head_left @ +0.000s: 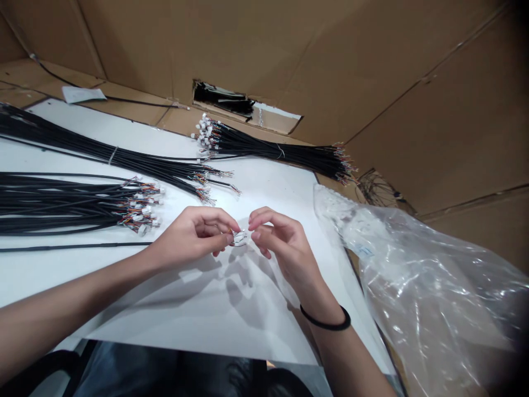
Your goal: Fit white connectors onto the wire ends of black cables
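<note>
My left hand (198,234) pinches the end of a black cable (78,247) between thumb and forefinger. The cable runs in from the left edge and passes behind the wrist. Thin loose wires (239,238) fan out past the fingertips, with something small and whitish among them, too small to make out. Just to the right, my right hand (285,242) curls with thumb and forefinger close together at the wire tips. What lies between those fingers, if anything, is too small to tell. A black band circles the right wrist.
A bundle of cables with white connectors (140,207) lies left. Behind it are tied cables with bare wire ends (111,154). Another tied bundle (276,149) lies at the back by the cardboard wall (330,66). A clear plastic bag (421,281) with white pieces covers the right side.
</note>
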A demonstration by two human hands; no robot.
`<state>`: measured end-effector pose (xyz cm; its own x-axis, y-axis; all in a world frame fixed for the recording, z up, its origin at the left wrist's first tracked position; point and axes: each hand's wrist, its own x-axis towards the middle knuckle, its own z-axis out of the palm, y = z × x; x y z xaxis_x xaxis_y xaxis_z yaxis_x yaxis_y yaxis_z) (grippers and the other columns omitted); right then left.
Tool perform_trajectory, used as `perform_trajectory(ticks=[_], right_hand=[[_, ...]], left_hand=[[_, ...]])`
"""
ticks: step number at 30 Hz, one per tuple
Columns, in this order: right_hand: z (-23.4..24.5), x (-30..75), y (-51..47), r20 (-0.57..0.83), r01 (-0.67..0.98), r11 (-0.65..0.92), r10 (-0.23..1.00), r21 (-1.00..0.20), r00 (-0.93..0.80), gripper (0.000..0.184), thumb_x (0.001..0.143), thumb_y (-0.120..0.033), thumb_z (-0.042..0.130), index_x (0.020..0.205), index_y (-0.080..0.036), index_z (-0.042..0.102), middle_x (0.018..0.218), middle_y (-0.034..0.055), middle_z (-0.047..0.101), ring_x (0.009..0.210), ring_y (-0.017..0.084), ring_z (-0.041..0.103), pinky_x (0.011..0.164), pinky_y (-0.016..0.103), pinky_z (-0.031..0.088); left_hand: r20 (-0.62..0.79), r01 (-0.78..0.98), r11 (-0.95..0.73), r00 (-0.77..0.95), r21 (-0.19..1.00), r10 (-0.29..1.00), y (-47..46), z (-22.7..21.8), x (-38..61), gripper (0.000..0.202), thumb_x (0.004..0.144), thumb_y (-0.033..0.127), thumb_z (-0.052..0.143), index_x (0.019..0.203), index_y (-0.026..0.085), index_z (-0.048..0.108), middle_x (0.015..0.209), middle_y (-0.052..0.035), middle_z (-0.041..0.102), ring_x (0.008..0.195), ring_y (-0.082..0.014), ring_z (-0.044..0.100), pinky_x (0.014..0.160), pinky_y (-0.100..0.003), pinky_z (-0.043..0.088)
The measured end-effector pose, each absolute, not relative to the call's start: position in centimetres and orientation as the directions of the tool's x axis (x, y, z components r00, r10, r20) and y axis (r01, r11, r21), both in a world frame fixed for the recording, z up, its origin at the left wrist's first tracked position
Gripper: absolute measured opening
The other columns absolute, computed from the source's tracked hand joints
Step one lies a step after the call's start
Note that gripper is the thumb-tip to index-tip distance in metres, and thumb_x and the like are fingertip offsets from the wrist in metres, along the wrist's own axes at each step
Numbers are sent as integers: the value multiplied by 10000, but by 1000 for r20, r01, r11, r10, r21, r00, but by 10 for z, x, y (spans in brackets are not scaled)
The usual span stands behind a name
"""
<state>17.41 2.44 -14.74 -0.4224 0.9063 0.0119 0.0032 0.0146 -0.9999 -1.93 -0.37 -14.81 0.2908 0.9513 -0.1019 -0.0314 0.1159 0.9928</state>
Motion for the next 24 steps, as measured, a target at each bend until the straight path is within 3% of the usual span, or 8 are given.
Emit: perform_trajectory(ticks=[8, 13, 19, 24], right_hand=[[-142, 172, 22, 106, 100, 164, 898, -981, -427, 14, 732, -184, 705, 743, -180, 713, 862, 20, 544, 547, 62, 434, 461, 229, 291], [-146, 173, 21, 196, 44, 241, 871, -969, -451, 50, 757, -179, 698, 785, -198, 735, 853, 14, 558, 534, 56, 423, 468, 223, 315], [-146, 172, 20, 210, 37, 260, 849, -965, -484, 100, 774, -170, 699, 839, -218, 758, 874, 16, 547, 543, 52, 407, 477, 220, 315], [-146, 171, 18, 203, 25, 249, 841, -968, -501, 106, 789, -173, 699, 854, -229, 762, 881, 11, 544, 557, 53, 405, 489, 223, 311]], left_hand=[[-62, -31, 72, 259, 997, 964, -4, -150, -21, 83, 743, 192, 662, 792, 131, 635, 586, 6, 613, 517, -91, 555, 505, -192, 430], [-96, 17, 94, 227, 995, 969, -3, -150, -20, 164, 721, 204, 631, 831, 102, 697, 595, -17, 613, 531, -108, 548, 508, -215, 419], [76, 97, -106, 272, 990, 959, -4, -152, -20, 151, 746, 191, 625, 808, 90, 718, 793, -60, 635, 572, -88, 488, 506, -227, 368], [96, 103, -135, 323, 985, 942, -5, -153, -21, 108, 767, 203, 651, 770, 108, 702, 781, -34, 606, 571, -87, 475, 492, -236, 335]])
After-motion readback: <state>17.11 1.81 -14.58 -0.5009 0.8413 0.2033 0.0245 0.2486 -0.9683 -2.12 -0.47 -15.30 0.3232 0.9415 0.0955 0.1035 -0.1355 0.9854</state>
